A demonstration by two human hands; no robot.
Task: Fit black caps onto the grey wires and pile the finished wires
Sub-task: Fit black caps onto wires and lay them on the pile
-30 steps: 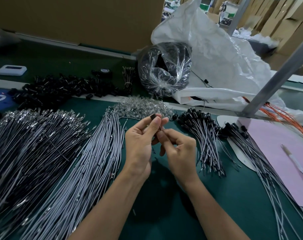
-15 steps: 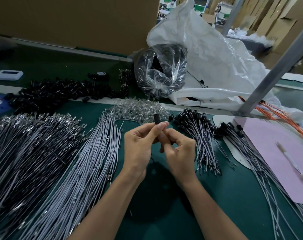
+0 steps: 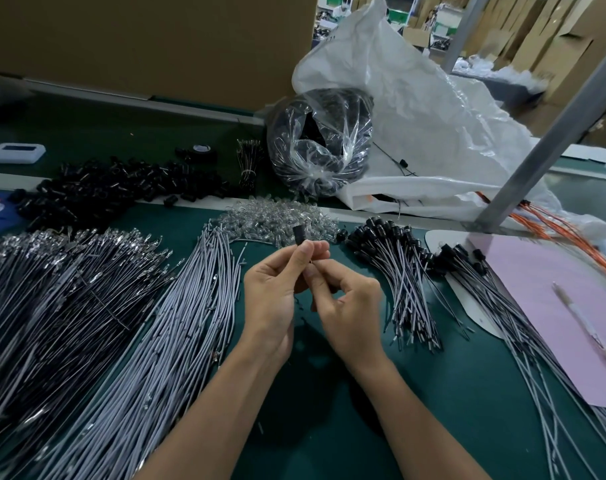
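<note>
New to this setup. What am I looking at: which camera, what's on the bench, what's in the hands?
No machine: a person's two bare hands, filmed by one wide-angle camera worn on the head, looking down at a green bench. Left lie dark wires with metal ends and a fan of grey wires; behind them, a heap of black caps and a heap of clear parts. Right of the hands lies the pile of capped wires, then a pink sheet with a pen. The left hand pinches one black cap; the right hand pinches just below it, likely on a grey wire hidden by the fingers.
</note>
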